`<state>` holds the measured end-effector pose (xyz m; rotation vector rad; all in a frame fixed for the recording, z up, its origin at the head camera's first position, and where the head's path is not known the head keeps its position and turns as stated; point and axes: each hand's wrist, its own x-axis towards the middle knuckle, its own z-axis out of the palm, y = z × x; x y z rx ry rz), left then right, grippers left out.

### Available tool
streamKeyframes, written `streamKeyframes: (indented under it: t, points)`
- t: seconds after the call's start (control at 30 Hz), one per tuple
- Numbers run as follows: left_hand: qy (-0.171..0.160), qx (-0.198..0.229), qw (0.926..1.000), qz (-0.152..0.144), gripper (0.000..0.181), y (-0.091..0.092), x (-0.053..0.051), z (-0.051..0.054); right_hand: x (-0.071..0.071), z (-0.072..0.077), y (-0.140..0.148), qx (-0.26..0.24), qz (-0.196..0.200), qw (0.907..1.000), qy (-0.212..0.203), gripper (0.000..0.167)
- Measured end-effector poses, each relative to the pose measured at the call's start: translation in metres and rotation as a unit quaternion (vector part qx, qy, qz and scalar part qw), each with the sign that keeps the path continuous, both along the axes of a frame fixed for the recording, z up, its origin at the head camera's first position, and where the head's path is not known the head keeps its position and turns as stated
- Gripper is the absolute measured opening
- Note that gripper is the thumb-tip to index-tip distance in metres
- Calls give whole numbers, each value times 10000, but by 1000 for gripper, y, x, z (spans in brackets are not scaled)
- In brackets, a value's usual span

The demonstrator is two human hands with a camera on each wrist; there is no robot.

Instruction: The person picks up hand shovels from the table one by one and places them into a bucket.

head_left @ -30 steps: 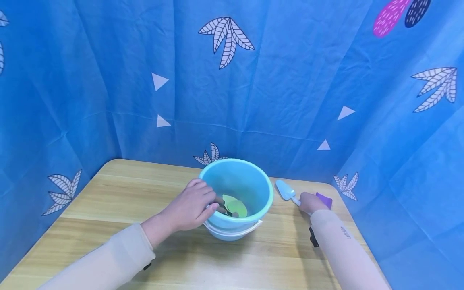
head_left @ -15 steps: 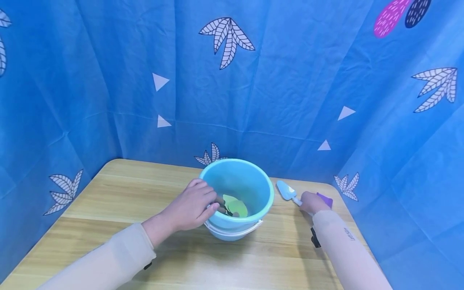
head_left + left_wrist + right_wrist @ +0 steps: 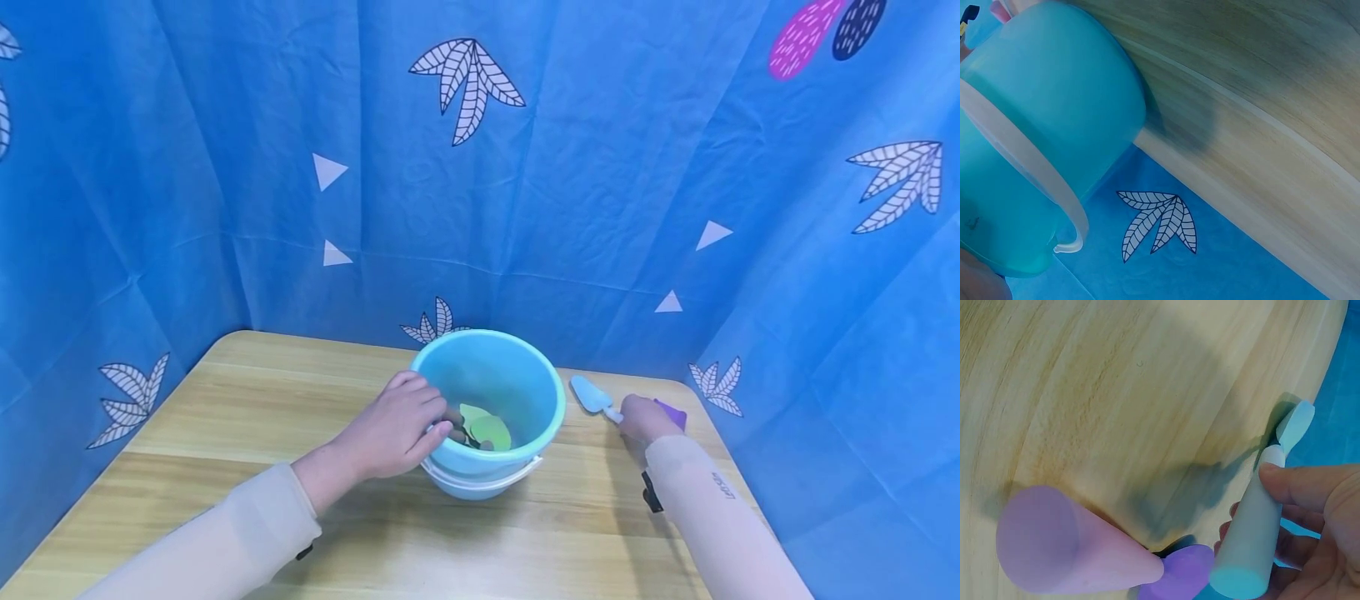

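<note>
In the head view a light blue bucket (image 3: 525, 417) stands upright on the table. My left hand (image 3: 397, 425) grips its near left rim, fingers curled over into the inside. Light green pieces (image 3: 491, 432) lie in the bottom, partly hidden by that hand. To the right, my right hand (image 3: 647, 418) holds a small toy trowel with a light blue blade (image 3: 590, 394). Seen from the right wrist, thumb and fingers wrap its pale tapered handle (image 3: 1250, 525). Beside it lies a second toy shovel with a pink-purple handle (image 3: 1079, 544) and a purple blade (image 3: 1179, 572).
A white carrying handle (image 3: 1029, 159) hangs down against the bucket's side. The wooden table (image 3: 300, 375) has rounded far corners. Blue patterned cloth (image 3: 600, 167) hangs behind it and along both sides, close to the trowel's tip.
</note>
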<state>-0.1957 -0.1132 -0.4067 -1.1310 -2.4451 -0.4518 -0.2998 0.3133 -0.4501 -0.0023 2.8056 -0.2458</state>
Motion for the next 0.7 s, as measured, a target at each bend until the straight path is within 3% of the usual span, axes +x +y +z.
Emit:
streamKeyframes:
  t: [0.13,0.3,0.53,0.7]
  points:
    - [67,-40,10000,23,25,0,0,1,7,4,-5,87,11,9999,56,17]
    - [110,-73,9999,50,23,0,1,1,10,8,-6,228,142,9995,183,16]
    - [106,-60,9999,53,26,0,1,-1,11,9,-2,561,430,9970,312,43]
    - [87,-71,9999,73,27,0,0,-1,9,12,1,261,120,9995,156,34]
